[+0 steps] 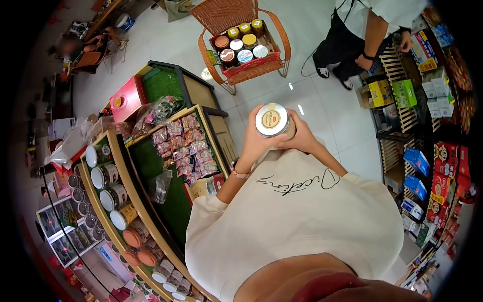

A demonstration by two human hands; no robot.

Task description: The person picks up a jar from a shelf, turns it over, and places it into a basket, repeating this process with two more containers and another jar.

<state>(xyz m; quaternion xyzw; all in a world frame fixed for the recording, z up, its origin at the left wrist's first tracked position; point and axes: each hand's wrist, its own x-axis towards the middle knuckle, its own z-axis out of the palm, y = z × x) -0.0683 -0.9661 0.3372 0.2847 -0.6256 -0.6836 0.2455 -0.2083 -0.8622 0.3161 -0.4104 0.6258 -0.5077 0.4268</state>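
A jar [272, 120] with a silvery-white lid and a round cream label on top is held upright in front of my chest. From one side my left hand [255, 137] wraps round it, and my right hand [300, 131] grips the other side. Both hands are closed on the jar, and their fingers partly hide its wall. Beyond the hands stands a wicker chair [224, 15] with a red box on its seat, filled with several jars [245, 55] with yellow, white and brown lids.
To the left, a green-lined display stand [146, 161] bears packaged snacks [186, 146], and a wooden shelf [123, 171] holds several lidded jars. Another person [362, 45] stands at upper right beside slatted shelves [395, 65] with boxed goods. A red box [128, 98] sits at the stand's far end.
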